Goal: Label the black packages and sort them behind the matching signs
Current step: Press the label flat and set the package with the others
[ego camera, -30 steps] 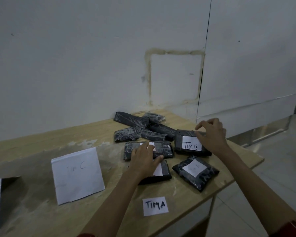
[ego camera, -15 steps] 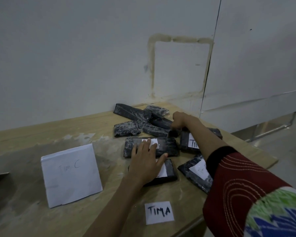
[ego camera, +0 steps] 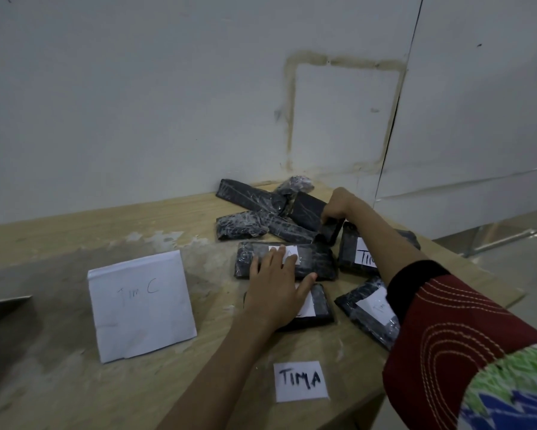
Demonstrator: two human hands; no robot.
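Right hand (ego camera: 338, 206) grips unlabelled black package (ego camera: 307, 207); left hand (ego camera: 276, 293) flat, fingers spread, across labelled packages (ego camera: 318, 260). Signs: "TIM A" sign (ego camera: 301, 381), faint "Tim C" sign (ego camera: 141, 305), probably.

Wooden table (ego camera: 59, 398) (white wall (ego camera: 136, 103) behind)

Black packages (ego camera: 242, 226), a standing "Tim C" sign (ego camera: 141, 305) and a flat "Tim A" slip (ego camera: 301, 381) on a scuffed wooden worktop (ego camera: 74, 231).
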